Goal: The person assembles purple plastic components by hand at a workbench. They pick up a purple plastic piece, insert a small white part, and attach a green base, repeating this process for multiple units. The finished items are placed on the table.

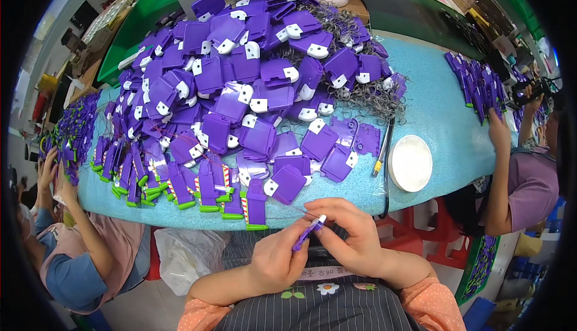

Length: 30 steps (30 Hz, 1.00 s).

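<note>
Above my lap, close to the table's near edge, a small purple plastic part with a white end (309,235) is seen edge-on. My left hand (277,258) pinches its lower purple side. The fingers of my right hand (350,235) close on it near the white end. A thin reddish strand runs from my fingertips toward the table. Just beyond lie loose purple plates with white corners, such as this purple plate (287,185). To their left, purple wing-shaped pieces with green tips and red-and-white striped edges (207,188) line the near edge.
A large heap of purple plates (231,69) covers the left and middle of the blue tabletop (430,106). Dark curly wires (381,100) spread beside it. A white bowl (410,163) stands right of a yellow-and-black tool (378,164). Co-workers sit at both sides, near more purple pieces.
</note>
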### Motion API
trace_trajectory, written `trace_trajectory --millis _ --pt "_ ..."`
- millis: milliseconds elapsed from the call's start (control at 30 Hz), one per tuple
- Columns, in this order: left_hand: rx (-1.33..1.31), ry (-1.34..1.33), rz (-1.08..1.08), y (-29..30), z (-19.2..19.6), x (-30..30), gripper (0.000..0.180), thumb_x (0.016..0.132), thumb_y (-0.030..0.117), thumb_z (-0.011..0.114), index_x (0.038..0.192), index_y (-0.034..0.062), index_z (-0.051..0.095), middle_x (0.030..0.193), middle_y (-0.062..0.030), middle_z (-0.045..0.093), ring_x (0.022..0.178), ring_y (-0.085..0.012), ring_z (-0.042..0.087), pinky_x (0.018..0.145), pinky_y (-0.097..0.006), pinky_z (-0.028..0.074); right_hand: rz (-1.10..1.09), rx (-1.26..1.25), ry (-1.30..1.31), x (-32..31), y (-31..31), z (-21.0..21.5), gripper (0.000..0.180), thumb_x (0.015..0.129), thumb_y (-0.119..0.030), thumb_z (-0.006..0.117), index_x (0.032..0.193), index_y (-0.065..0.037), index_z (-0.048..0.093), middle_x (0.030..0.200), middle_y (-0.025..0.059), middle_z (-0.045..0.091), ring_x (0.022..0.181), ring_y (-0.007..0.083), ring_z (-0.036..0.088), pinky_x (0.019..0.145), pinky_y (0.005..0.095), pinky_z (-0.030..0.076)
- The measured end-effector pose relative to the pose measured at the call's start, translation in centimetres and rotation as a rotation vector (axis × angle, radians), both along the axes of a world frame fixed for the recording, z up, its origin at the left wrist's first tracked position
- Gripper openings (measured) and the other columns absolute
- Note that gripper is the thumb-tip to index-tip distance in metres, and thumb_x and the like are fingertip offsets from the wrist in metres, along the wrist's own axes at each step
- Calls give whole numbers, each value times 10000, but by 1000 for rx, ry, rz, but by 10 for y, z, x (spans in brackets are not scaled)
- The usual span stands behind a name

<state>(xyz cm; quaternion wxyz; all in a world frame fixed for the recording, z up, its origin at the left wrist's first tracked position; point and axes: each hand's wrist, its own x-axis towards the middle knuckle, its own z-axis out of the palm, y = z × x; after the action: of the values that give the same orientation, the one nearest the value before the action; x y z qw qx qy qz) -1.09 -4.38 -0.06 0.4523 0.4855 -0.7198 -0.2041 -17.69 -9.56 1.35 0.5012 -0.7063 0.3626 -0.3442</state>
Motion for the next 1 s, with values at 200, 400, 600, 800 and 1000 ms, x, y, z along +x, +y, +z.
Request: trace_trajectory --millis 200,400,600,800,1000 --pt "412 380 -104 5 -8 4 303 886 22 526 1174 -60 480 946 -148 628 746 -143 629 651 -256 506 -51 43 -38 -1 4 -10 238 826 -24 596 1057 31 587 995 134 611 809 188 593 689 290 476" --pt "616 1020 -313 -2 -10 0 338 960 64 399 1277 -52 368 1204 -115 509 1084 -138 506 935 -281 411 -138 -27 -2 5 6 -9 182 804 -22 626 965 47 579 887 150 611 694 236 595 610 298 478" --pt "608 991 -293 -3 -14 -5 344 963 52 382 1290 -49 347 1216 -125 500 1088 -145 510 952 -294 406 -104 -2 64 3 1 -5 188 810 -5 606 996 26 600 893 128 608 746 177 578 653 287 457" --pt "781 1063 -402 -1 -10 -1 356 965 55 379 1303 -47 332 1230 -139 493 1108 -160 508 956 -302 407 -134 34 -51 3 -14 5 392 804 9 589 1188 14 516 1048 135 605 828 198 607 623 271 474" --pt "640 1117 -320 7 -14 -6 354 959 55 398 1291 -56 346 1224 -149 508 1104 -160 515 936 -291 425 188 332 -243 3 -16 -9 444 868 -38 538 1291 24 420 1111 120 604 899 111 572 745 227 448"
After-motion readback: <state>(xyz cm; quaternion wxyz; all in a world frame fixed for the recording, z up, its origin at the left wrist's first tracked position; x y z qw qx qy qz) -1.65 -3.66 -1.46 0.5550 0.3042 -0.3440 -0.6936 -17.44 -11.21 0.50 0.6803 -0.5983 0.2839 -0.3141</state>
